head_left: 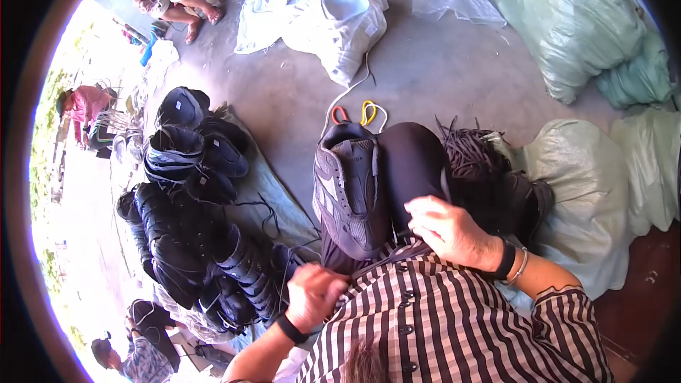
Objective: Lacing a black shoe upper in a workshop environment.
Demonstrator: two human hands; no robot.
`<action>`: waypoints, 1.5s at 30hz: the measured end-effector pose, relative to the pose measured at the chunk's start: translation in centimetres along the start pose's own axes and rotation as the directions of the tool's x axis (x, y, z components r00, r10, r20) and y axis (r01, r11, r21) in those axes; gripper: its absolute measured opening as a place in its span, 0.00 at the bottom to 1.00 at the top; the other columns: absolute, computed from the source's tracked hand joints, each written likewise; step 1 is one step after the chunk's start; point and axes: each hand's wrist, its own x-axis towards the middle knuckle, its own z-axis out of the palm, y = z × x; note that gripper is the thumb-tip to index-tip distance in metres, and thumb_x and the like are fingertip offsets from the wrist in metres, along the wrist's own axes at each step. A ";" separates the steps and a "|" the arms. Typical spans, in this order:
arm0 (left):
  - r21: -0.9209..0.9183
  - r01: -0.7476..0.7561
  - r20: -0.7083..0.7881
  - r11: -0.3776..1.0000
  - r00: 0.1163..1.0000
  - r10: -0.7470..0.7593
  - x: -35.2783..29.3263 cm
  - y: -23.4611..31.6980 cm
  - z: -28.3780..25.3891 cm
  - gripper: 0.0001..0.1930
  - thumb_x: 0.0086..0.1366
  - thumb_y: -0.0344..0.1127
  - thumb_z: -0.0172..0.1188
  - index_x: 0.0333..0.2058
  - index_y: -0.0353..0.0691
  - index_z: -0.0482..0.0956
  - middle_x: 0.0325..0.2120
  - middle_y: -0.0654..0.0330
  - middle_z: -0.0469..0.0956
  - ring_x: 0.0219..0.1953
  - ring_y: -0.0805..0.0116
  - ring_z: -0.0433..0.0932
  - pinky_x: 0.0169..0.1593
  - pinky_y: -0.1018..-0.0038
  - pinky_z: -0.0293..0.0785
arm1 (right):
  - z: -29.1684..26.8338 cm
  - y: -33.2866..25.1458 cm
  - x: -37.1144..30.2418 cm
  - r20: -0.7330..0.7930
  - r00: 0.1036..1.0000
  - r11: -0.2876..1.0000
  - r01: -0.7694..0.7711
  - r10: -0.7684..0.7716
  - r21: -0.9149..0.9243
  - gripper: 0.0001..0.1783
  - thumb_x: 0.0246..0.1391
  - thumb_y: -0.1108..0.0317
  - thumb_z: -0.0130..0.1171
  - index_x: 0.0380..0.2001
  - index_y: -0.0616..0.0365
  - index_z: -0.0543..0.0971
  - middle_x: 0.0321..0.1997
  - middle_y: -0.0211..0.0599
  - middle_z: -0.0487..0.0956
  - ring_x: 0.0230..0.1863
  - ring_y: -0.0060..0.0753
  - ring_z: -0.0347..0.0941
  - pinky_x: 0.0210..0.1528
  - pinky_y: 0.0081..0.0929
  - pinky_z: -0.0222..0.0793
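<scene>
A dark grey and black sneaker [351,191] lies on my lap, its toe towards me and its heel away. I see no lace through its eyelets. Just left of the toe, my left hand [314,296] is closed with its fingers curled; what is in them, if anything, is hidden. My right hand [447,230] hovers over my right thigh, thumb and fingers pinched together. Whatever it pinches is too small or dark to make out. Beyond my right knee, a bundle of dark shoelaces [474,152] lies on top of a dark heap.
Black shoes [191,241] are piled on a sheet at my left. Pale green sacks [574,184] stand at the right, with more behind. A white sack [333,25] lies ahead. Red and yellow loops [368,112] show beyond the sneaker. Other people sit at the left.
</scene>
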 end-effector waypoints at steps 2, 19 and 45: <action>0.111 -0.022 -0.161 0.994 0.986 0.039 2.0 -0.2 -1.1 0.05 0.51 0.26 0.61 0.27 0.44 0.78 0.24 0.61 0.75 0.28 0.61 0.70 0.36 0.67 0.64 | -0.4 -1.2 1.9 -0.017 0.998 0.992 -0.059 0.061 0.108 0.05 0.52 0.73 0.53 0.29 0.63 0.76 0.35 0.42 0.76 0.33 0.43 0.75 0.38 0.33 0.72; -0.618 0.396 0.071 0.679 0.888 -0.454 10.7 -1.6 2.0 0.21 0.49 0.37 0.71 0.28 0.42 0.62 0.21 0.71 0.62 0.24 0.82 0.59 0.28 0.83 0.61 | 2.7 1.1 6.3 0.028 0.992 0.991 -0.128 0.127 0.044 0.05 0.51 0.70 0.56 0.27 0.60 0.79 0.24 0.46 0.77 0.27 0.48 0.76 0.31 0.35 0.70; -0.698 0.337 0.103 0.632 0.921 -0.377 10.0 -3.5 2.7 0.20 0.52 0.37 0.70 0.28 0.43 0.62 0.22 0.74 0.62 0.25 0.85 0.57 0.29 0.86 0.57 | 3.5 1.4 7.4 0.345 0.853 0.733 -0.515 0.391 0.444 0.05 0.53 0.75 0.52 0.25 0.63 0.74 0.18 0.35 0.75 0.15 0.23 0.72 0.18 0.19 0.69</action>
